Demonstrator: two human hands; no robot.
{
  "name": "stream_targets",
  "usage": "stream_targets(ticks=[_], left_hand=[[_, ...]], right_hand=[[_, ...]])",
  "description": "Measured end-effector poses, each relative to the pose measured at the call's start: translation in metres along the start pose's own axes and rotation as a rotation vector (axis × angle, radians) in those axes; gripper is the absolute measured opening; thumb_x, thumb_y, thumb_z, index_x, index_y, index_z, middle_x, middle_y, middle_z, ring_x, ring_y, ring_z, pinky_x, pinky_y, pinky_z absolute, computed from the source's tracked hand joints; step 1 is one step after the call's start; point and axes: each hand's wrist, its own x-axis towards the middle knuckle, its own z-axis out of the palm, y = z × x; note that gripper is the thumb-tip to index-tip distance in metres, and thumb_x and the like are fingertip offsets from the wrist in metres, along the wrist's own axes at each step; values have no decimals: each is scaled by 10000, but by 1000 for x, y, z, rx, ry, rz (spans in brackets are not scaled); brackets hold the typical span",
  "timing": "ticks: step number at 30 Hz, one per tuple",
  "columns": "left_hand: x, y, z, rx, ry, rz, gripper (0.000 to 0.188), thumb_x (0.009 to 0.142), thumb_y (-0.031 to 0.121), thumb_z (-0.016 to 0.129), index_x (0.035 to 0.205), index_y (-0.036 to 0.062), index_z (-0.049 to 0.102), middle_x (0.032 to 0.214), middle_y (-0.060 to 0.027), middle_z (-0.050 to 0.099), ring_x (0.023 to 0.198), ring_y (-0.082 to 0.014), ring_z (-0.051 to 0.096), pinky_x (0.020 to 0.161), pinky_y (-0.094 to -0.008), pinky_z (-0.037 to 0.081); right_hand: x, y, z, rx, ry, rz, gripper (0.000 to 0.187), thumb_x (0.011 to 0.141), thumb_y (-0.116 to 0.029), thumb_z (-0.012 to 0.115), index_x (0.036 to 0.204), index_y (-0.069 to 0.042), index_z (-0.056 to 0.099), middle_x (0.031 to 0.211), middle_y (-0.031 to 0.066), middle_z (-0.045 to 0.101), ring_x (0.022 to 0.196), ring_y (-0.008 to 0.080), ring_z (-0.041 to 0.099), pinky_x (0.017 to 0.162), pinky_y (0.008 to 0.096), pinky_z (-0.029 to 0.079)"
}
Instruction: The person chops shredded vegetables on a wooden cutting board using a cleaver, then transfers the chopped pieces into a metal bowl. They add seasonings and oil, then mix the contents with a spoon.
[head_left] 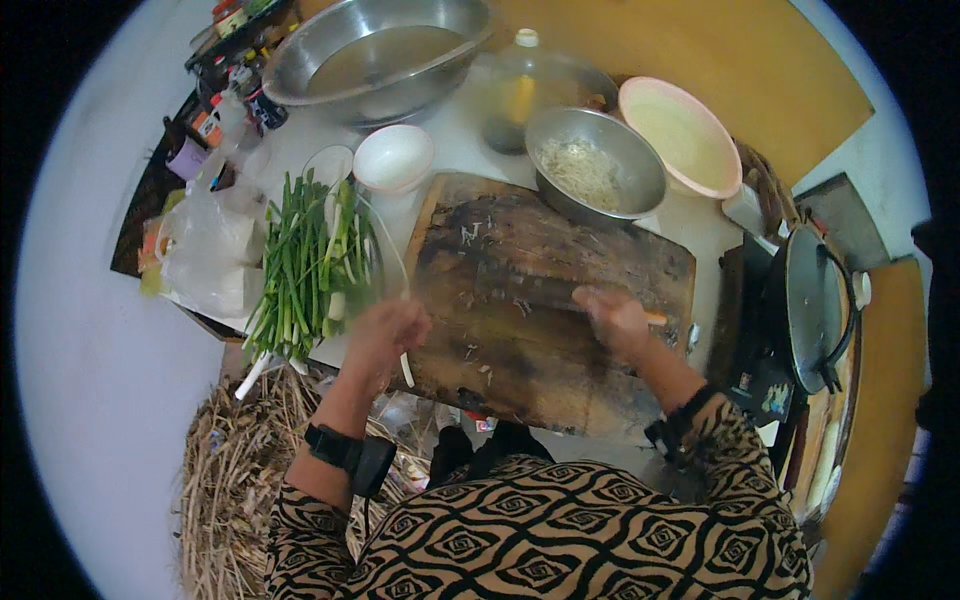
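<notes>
Currently, a single scallion stalk (pixel 407 370) runs through the left grip (pixel 388 335), which is blurred but looks closed on it, at the left edge of the cutting board (pixel 560 375). Its long axis runs roughly away from the person, white end toward the body, thin pale length curving away and leftward. The right grip (pixel 615 322) is wrapped round a knife (pixel 530 291), blurred blade pointing left over the board. Left of the stalk, a scallion heap (pixel 312 265) crowds the surface (pixel 460 145), beside a plastic bag (pixel 208 255). Beyond stand a white bowl (pixel 394 158) and a steel bowl (pixel 645 180) of pale shreds, blocking part of the board's far edge; farther out, a pink-rimmed basin (pixel 718 155) and wide steel basin (pixel 300 82).
</notes>
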Motion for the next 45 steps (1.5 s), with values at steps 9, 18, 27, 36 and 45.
stream_targets(ticks=[9,18,27,36,45], left_hand=[[-22,-8,-6,-95,49,-25,163,926,177,607,1009,37,607,907,-67,654,839,-163,635,776,-304,528],[-34,-18,-20,-26,150,-36,265,922,231,615,1074,14,606,942,-80,651,883,-163,631,794,-290,512],[-34,-25,-29,-48,173,23,279,916,234,615,1090,16,615,991,-86,653,931,-191,642,815,-309,519],[-43,-28,-26,26,265,12,247,909,188,613,1072,3,624,941,-86,662,890,-189,656,796,-304,537],[-15,-35,-11,0,133,-13,218,901,165,609,1044,2,628,926,-77,659,840,-165,650,761,-286,532]], right_hand=[[67,8,18,2,71,155,280,825,-26,568,1083,-124,613,945,174,662,835,384,633,696,458,527],[71,-4,36,68,-66,-123,355,777,-32,539,1119,-101,604,1093,107,663,924,342,630,780,431,523],[45,-18,-2,-35,-223,-211,442,765,-50,568,1201,-124,581,1180,86,641,977,344,619,863,447,493],[75,-12,27,-38,-249,-371,460,738,-53,604,1191,-127,583,1186,70,635,989,311,599,841,428,484],[10,-2,1,16,-23,-62,405,730,-30,585,1127,-107,601,1042,94,670,831,313,621,716,424,502]])
